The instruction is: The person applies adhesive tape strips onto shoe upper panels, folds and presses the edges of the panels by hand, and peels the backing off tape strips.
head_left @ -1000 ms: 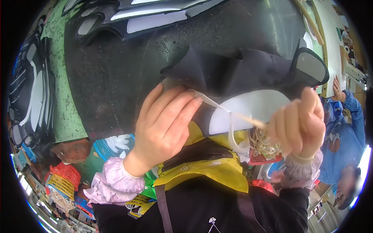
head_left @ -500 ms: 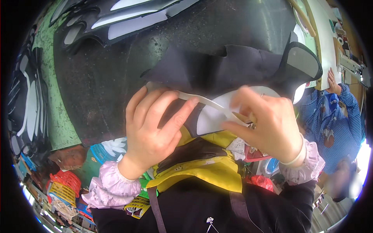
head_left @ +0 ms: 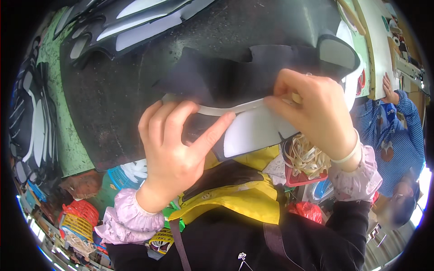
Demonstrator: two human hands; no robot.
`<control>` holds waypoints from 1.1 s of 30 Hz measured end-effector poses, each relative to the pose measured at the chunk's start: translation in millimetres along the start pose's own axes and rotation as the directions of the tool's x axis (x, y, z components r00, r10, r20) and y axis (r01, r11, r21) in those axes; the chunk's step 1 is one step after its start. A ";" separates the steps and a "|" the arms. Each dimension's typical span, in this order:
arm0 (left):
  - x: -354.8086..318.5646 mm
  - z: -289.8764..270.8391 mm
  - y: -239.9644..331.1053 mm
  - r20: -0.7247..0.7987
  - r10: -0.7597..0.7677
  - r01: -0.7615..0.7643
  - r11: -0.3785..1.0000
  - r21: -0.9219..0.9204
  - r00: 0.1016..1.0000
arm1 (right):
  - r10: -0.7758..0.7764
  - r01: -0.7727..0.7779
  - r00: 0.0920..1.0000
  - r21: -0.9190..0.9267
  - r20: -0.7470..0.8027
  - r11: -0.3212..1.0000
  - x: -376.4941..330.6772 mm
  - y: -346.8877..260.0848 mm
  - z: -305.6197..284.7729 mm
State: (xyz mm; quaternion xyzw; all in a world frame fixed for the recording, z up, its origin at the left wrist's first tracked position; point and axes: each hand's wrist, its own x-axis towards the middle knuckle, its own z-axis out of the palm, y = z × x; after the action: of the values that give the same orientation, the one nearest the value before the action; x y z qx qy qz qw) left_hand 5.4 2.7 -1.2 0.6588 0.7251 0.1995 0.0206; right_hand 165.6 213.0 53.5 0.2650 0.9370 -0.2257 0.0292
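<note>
A black, curved flat piece (head_left: 235, 77) of sheet material lies on the dark work surface, with a white panel (head_left: 253, 133) on its near part and a grey patch at its far right end. Along its inner curve runs a narrow whitish strip (head_left: 217, 109). My left hand (head_left: 174, 149) rests on the piece, fingers spread, its index fingertip pressing beside the strip. Thumb and fingers of my right hand (head_left: 314, 106) pinch the strip's right part against the edge. The far end of the strip is hidden behind that hand.
More black-and-white pieces (head_left: 149, 27) are stacked at the far left, others (head_left: 38, 122) hang at the left side. Below right sits a red basket (head_left: 307, 179) of pale strips. A yellow cloth (head_left: 235, 203) lies over my lap. A co-worker in a blue sleeve (head_left: 409, 115) is at right.
My right hand has moved up and slightly right, and the strip now lies along the curved edge rather than slanting down. The black piece has shifted a little left and away.
</note>
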 end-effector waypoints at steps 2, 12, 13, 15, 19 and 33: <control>8.2 -13.6 11.4 0.036 -0.003 0.003 1.000 -0.004 0.999 | -0.050 0.049 0.999 -0.049 -0.018 0.998 1.7 1.2 4.2; 18.4 23.0 28.6 0.065 0.225 -0.204 0.950 -0.238 0.972 | 0.030 0.018 0.998 0.728 -0.053 0.685 -31.1 35.4 -31.1; 17.5 24.3 28.2 0.064 0.232 -0.210 0.947 -0.242 0.971 | 0.079 0.041 0.995 0.953 -0.067 0.301 -35.0 40.8 -27.0; 18.4 26.5 26.5 0.045 0.241 -0.227 0.952 -0.207 0.970 | 0.158 -0.031 0.987 0.952 -0.018 0.303 -32.6 49.8 -31.3; 24.0 20.1 28.1 0.089 0.233 -0.212 0.958 -0.194 0.968 | -0.032 0.048 0.985 0.096 -0.169 0.994 -26.7 38.7 -18.8; 48.5 -11.8 62.9 0.267 0.082 -0.046 0.989 -0.138 0.960 | 0.023 -0.026 0.999 0.076 0.039 0.997 -5.7 52.6 -20.5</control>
State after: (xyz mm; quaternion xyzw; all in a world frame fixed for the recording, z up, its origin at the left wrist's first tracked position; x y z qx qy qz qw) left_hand 55.2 49.6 40.8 0.7003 0.6790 0.1548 0.1566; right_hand 198.7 259.1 51.5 0.2732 0.9237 -0.2657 0.0396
